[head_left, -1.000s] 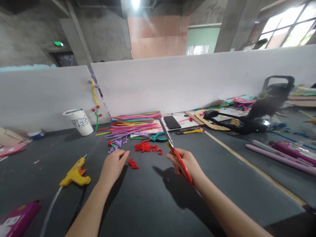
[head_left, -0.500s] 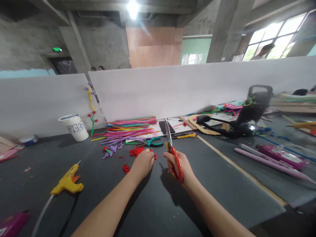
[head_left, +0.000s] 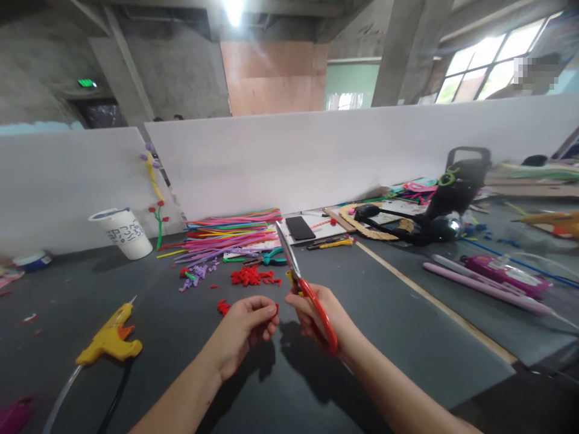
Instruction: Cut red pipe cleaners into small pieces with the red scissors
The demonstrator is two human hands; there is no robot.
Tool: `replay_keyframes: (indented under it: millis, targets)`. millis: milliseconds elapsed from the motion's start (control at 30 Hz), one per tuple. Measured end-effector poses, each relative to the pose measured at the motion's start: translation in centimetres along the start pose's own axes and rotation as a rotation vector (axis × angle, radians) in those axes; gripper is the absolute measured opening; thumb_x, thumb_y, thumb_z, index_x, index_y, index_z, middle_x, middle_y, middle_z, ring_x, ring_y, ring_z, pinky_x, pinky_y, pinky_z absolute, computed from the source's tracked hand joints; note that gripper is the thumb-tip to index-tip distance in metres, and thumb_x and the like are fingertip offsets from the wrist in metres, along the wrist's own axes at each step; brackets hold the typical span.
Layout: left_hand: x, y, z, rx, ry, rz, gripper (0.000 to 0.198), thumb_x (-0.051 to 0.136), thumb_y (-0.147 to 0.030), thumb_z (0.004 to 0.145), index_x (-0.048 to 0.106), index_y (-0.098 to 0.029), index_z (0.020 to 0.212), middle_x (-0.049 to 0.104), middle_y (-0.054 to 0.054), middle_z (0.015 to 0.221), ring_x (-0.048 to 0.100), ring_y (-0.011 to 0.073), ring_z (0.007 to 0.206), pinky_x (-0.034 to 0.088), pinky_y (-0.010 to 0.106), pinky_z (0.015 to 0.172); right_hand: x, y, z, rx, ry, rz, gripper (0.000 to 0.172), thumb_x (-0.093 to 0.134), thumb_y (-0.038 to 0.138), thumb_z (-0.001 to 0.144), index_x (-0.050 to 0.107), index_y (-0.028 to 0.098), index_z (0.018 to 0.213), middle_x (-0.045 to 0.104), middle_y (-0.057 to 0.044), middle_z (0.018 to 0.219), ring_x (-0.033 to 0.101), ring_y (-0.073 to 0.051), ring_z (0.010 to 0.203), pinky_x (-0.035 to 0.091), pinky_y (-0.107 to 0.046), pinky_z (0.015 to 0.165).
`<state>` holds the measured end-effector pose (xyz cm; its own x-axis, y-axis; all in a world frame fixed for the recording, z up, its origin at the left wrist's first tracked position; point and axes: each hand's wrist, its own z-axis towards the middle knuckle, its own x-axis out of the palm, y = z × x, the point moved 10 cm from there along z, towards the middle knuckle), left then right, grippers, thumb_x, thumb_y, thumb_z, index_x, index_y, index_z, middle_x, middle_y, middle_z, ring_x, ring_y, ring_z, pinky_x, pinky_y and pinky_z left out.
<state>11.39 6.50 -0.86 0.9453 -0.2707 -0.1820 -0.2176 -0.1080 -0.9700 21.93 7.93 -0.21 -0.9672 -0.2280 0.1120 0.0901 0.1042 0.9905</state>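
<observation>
My left hand [head_left: 251, 322] pinches a small red piece [head_left: 276, 308] between thumb and fingertips, just above the dark table. In my right hand [head_left: 323, 313] is a pair of scissors [head_left: 312, 298] with red handles, blades pointing up and away. A yellow bit shows beside the scissors' pivot. Beyond my left hand lies a pile of red pieces [head_left: 251, 275], and a smaller red cluster [head_left: 223, 307] sits at its left, partly hidden by the hand. Purple pieces [head_left: 198, 276] are scattered farther left.
Pipe cleaners [head_left: 230, 235] in many colours lie along the white partition [head_left: 271, 163]. Near them are teal-handled pliers [head_left: 271, 257], a phone [head_left: 300, 228] and a yellow cutter [head_left: 337, 242]. A yellow glue gun [head_left: 111, 337] and a white cup [head_left: 124, 234] stand left; a black lamp [head_left: 425, 226] lies right.
My left hand has come back from the red pile toward me, turned up, with a red piece in its fingertips. The scissors have tilted left in my right hand. The view has shifted slightly.
</observation>
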Motion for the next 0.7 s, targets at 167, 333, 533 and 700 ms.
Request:
replay_keyframes:
  millis: [167, 333, 533, 700]
  targets:
    - [0.2, 0.6, -1.9, -0.106, 0.009, -0.343, 0.011, 0.056, -0.022, 0.074, 0.052, -0.012, 0.075, 0.054, -0.001, 0.062, 0.047, 0.0029, 0.049, 0.037, 0.013, 0.048, 2.6, -0.2, -1.2, 0.040, 0.110, 0.012, 0.016, 0.053, 0.032, 0.069, 0.049, 0.017, 0.067, 0.035, 0.011, 0.032, 0.030, -0.005, 0.027, 0.034, -0.019, 0.033]
    - [0.5, 0.9, -2.3, -0.156, 0.018, -0.587, 0.011, 0.063, -0.012, 0.067, 0.054, -0.013, 0.073, 0.057, -0.001, 0.057, 0.049, 0.0029, 0.045, 0.036, 0.011, 0.043, 3.2, -0.4, -1.2, 0.051, 0.107, -0.034, 0.014, 0.052, 0.031, 0.069, 0.049, 0.017, 0.070, 0.038, 0.011, 0.031, 0.033, -0.006, 0.027, 0.033, -0.017, 0.031]
    - [-1.0, 1.1, -2.2, -0.152, -0.029, -0.338, 0.016, 0.059, -0.031, 0.071, 0.054, -0.016, 0.070, 0.052, -0.005, 0.038, 0.038, 0.0042, 0.028, 0.024, 0.013, 0.028, 3.1, 0.5, -1.0, 0.035, 0.094, -0.121, 0.009, 0.051, 0.025, 0.069, 0.048, 0.018, 0.065, 0.036, 0.011, 0.031, 0.035, -0.005, 0.028, 0.034, -0.016, 0.033]
    - [-1.4, -0.9, -2.3, -0.001, -0.083, -0.283, 0.013, 0.064, -0.025, 0.065, 0.059, -0.013, 0.063, 0.058, 0.000, 0.054, 0.053, 0.0092, 0.048, 0.043, 0.020, 0.048, 2.8, 0.8, -1.2, 0.061, 0.106, -0.211, 0.004, 0.049, 0.019, 0.066, 0.048, 0.018, 0.063, 0.038, 0.011, 0.034, 0.036, -0.005, 0.028, 0.029, -0.015, 0.029]
